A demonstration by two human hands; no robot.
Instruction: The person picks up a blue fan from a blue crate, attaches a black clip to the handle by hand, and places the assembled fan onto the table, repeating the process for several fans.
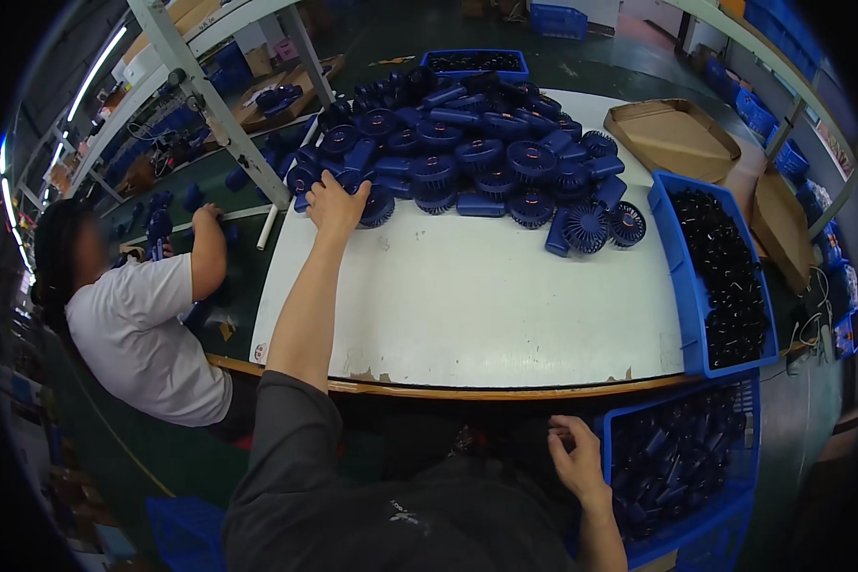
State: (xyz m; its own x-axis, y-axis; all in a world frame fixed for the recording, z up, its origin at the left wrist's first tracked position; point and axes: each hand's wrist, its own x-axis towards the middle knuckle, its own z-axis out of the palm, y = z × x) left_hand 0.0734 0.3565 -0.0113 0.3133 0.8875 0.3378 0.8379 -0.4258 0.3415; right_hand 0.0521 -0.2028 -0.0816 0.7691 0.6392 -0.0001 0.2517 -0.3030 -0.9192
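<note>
My left arm reaches across the white table [505,305] to the left end of a heap of dark blue handheld fans [436,172]. There my left hand [337,204] lies over the fans with its fingers spread, beside a round fan head [378,208]; whether it touches one I cannot tell. Below the table's front edge hangs my right hand [576,456], fingers loosely bent and apart, with nothing seen in it. It is close to a blue crate [608,458] filled with dark blue plastic parts.
A blue bin [682,276] of small black parts stands on the table's right edge, near an open cardboard box [672,138]. Another blue bin [475,54] sits behind the heap. At left, a co-worker [153,324] handles blue parts beside a metal post [210,105].
</note>
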